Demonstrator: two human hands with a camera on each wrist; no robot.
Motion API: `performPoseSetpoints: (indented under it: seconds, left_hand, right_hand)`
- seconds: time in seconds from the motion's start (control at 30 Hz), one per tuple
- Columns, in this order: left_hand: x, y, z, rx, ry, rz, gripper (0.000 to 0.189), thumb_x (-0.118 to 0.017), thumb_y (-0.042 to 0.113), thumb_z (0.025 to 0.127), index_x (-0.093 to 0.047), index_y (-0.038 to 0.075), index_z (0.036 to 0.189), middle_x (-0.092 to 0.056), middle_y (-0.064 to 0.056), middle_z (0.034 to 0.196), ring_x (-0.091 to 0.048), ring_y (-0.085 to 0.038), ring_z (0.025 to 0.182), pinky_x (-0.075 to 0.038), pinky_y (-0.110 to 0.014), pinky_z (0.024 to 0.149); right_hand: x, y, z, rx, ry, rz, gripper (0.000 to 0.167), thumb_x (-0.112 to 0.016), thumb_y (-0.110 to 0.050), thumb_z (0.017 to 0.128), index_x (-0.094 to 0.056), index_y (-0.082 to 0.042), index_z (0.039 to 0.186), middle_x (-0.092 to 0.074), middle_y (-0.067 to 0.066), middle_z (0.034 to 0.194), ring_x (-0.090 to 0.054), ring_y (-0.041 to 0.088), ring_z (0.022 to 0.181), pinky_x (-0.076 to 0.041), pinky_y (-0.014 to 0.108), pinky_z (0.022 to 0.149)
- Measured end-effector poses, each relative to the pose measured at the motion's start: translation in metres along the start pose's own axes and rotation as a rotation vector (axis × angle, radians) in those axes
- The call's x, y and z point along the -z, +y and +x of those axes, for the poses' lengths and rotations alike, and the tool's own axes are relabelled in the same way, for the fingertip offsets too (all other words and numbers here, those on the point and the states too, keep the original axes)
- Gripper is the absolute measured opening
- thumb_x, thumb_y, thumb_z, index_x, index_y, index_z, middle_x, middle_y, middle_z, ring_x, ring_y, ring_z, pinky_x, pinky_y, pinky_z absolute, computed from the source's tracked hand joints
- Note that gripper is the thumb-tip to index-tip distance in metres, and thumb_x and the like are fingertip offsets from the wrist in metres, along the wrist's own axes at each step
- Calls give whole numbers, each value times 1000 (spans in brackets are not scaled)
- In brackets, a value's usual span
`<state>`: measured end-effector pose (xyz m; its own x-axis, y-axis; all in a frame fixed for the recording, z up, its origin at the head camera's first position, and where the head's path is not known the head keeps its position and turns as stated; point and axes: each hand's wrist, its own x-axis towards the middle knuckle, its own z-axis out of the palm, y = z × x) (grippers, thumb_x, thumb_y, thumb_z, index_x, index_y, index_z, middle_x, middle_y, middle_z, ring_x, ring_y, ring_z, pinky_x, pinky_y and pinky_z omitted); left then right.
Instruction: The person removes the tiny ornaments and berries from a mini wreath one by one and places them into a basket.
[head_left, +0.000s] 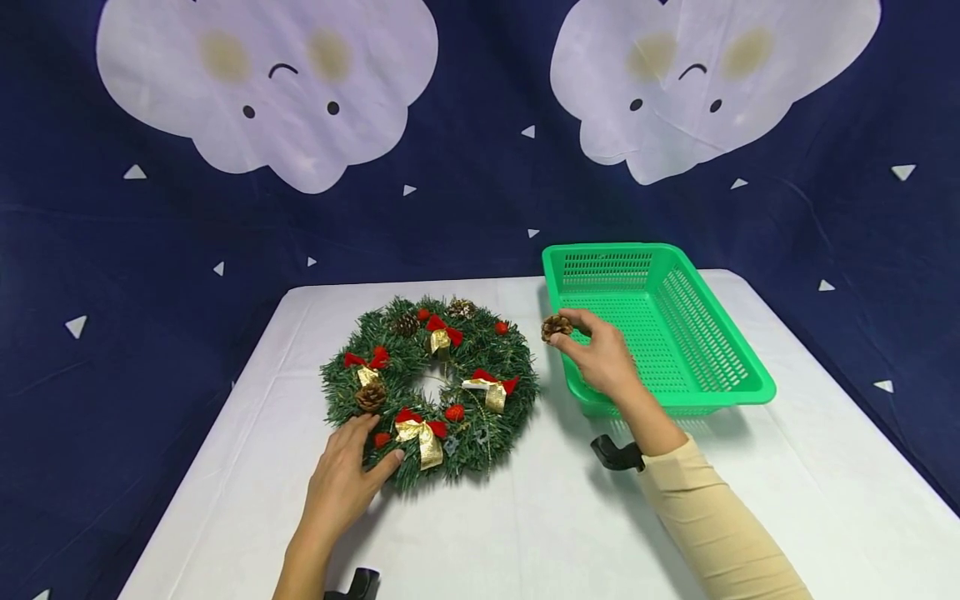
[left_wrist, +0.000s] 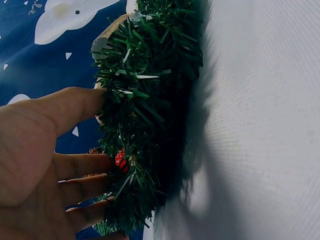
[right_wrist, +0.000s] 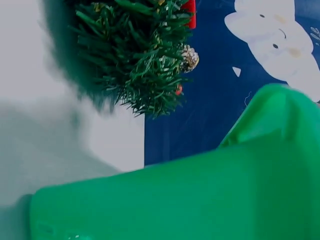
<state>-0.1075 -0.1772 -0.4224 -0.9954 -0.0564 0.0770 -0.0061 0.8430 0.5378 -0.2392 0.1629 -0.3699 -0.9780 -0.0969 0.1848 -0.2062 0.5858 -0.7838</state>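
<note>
A green wreath with red-and-gold bows, red berries and pine cones lies flat on the white table. My left hand rests on its near left edge, thumb and fingers spread. In the left wrist view the fingers reach straight into the needles near a red berry. Above the left rim of the green basket, my right hand pinches a brown pine cone between thumb and fingers. The basket's wall hides that hand and the cone in the right wrist view.
The basket stands at the back right of the white table, to the right of the wreath. A dark blue curtain with white clouds hangs behind the table. Black wrist mounts show at both wrists.
</note>
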Motion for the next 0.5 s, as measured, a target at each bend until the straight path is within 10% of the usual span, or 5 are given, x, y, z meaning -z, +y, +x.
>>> performPoseSetpoints:
  seconds: [0.5]
  left_hand:
    - [0,0,1,-4,-3,4,70,-66,42,85,-43,7,141,-39,-18,147,-31,-38,138,-32,-61,107]
  right_hand:
    - [17,14,8,-6,-7,-30,51,-61,-34,92,-49,-13,136,-54,18,135,-47,39,127,-41,55,102]
